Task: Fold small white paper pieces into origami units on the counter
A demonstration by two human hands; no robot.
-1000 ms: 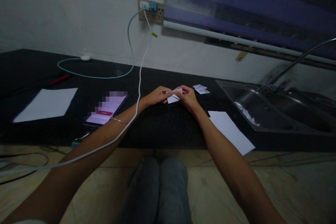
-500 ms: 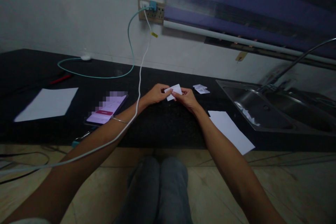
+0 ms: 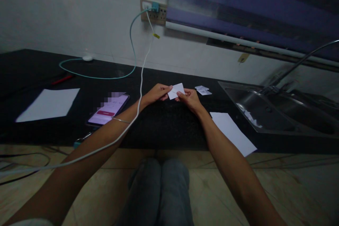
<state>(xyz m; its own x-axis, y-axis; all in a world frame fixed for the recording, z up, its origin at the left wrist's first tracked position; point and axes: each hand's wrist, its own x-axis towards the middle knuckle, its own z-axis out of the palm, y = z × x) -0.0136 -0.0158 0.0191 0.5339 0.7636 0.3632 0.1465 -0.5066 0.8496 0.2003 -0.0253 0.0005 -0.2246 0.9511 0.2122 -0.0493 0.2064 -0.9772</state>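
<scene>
Your arms were bare to the elbow and beyond — no sleeves, no gloves on your left hand (image 3: 156, 95) or right hand (image 3: 190, 99). A thin metal bangle (image 3: 120, 120) circled your left forearm — and blue-grey jeans (image 3: 159, 190) covered your knees.

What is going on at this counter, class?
A person seated at a black counter holds a small folded piece of white paper between both hands, the left hand pinching its left edge and the right hand its right. More small paper pieces lie just beyond. A white sheet lies to the right by the sink, another sheet far left, and a lit phone near the left forearm.
</scene>
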